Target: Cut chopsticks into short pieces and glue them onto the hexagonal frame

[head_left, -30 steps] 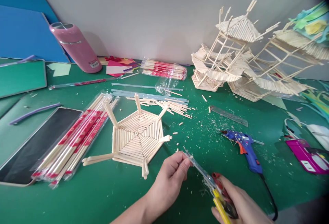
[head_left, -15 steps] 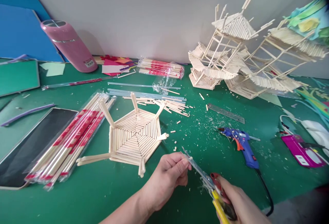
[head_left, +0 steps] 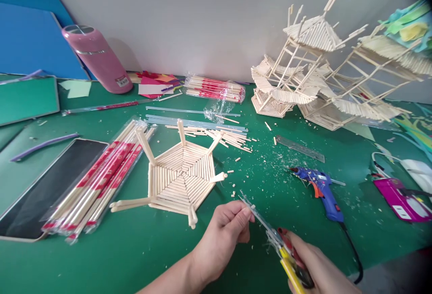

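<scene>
My left hand is closed in a pinch at the lower middle, thumb against forefinger. Between them a small pale stick end shows beside the blades; most of it is hidden. My right hand grips a pair of scissors with red and yellow handles. Stringy glue clings to its blades, whose tips reach past my left fingertips. Left of my hands lies a hexagonal panel of wooden sticks, with paired sticks standing out from its corners.
A blue glue gun lies to the right, near a plastic ruler. Loose sticks and crumbs are scattered behind. Bagged sticks, a pink bottle, and stick-built towers stand or lie around the green table.
The whole scene has shifted slightly right in view. My hands keep nearly the same pose, the left still pinching at the scissor blades.
</scene>
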Tool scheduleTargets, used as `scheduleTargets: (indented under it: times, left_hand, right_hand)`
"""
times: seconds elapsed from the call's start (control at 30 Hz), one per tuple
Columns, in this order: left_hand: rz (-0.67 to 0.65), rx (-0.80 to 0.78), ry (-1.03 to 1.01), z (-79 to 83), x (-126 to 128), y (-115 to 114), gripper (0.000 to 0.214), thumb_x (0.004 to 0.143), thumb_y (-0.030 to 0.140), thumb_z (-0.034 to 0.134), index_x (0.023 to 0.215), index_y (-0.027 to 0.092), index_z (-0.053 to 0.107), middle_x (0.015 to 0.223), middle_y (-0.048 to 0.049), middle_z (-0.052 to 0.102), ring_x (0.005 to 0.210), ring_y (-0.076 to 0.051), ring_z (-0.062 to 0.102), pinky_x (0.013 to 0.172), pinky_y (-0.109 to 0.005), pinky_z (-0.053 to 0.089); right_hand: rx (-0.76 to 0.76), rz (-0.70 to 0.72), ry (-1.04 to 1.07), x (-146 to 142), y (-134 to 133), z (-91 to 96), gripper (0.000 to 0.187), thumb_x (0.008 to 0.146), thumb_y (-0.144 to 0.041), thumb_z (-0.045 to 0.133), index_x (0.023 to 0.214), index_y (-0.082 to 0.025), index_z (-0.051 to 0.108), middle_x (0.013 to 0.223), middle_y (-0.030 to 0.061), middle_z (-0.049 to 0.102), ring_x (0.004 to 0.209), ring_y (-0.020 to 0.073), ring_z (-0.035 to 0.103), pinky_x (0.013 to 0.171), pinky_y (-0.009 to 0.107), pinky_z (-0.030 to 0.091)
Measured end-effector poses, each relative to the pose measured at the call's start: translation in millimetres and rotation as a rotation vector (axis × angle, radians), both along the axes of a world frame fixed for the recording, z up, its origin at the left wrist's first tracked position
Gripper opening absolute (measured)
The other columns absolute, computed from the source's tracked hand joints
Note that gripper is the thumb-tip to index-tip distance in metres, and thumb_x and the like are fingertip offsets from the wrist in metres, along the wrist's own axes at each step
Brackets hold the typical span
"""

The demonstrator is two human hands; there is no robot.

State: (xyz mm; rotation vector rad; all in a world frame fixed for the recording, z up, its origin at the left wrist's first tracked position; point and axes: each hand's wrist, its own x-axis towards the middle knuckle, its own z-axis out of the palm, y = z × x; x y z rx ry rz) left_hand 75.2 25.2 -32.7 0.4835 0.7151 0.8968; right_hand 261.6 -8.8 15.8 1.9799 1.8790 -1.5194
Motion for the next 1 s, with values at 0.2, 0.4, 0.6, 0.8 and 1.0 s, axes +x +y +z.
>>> scheduleTargets:
  times: [0.2,0.4,0.6,0.8,1.0]
  left_hand:
    - [0.034,0.016,0.097,-0.4,0.6,2.1,0.025,0.083,0.034,0.054,0.068,0.014,0.053,0.047,0.0088,0.026,0.046,-0.007,0.021,0.046,-0.025,0.014]
    - [0.016,0.04,0.01,2.1,-3.7,3.4,0.024,0.083,0.033,0.055,0.068,0.013,0.055,0.05,0.0078,0.029,0.047,-0.007,0.022,0.047,-0.024,0.016]
    - [-0.131,-0.098,-0.384,5.9,-8.6,5.9,0.02,0.083,0.026,0.055,0.068,0.013,0.055,0.046,0.0095,0.025,0.04,-0.005,0.019,0.045,-0.024,0.018]
    - [-0.033,-0.042,-0.17,-0.8,-2.6,4.3,0.021,0.081,0.03,0.058,0.07,0.014,0.053,0.049,0.0086,0.029,0.044,-0.006,0.022,0.046,-0.024,0.016]
    - [-0.042,-0.047,-0.19,2.2,-3.8,5.1,0.023,0.078,0.032,0.061,0.068,0.014,0.053,0.046,0.0094,0.028,0.043,-0.005,0.02,0.046,-0.024,0.017]
  right_hand:
    - [0.051,-0.041,-0.028,-5.4,5.2,4.6,0.037,0.065,-0.018,0.053,0.102,-0.017,0.057,0.085,0.0069,0.069,0.079,0.0196,0.066,0.066,0.02,0.049]
    - [0.11,-0.008,-0.046,-8.4,8.8,10.9,0.035,0.064,-0.025,0.056,0.098,-0.02,0.052,0.08,0.0047,0.067,0.069,0.0186,0.065,0.06,0.021,0.049]
    - [0.12,-0.025,-0.002,-6.2,5.9,6.7,0.034,0.062,-0.021,0.049,0.096,-0.019,0.045,0.073,0.0019,0.062,0.062,0.0155,0.063,0.058,0.021,0.05]
    - [0.059,-0.019,-0.035,-9.3,11.9,9.7,0.029,0.063,-0.018,0.049,0.092,-0.019,0.048,0.079,0.0041,0.066,0.073,0.0168,0.065,0.065,0.02,0.05]
    - [0.123,-0.018,-0.104,-8.5,7.5,8.8,0.036,0.063,-0.024,0.058,0.098,-0.021,0.054,0.087,0.0044,0.068,0.074,0.0184,0.066,0.062,0.019,0.05]
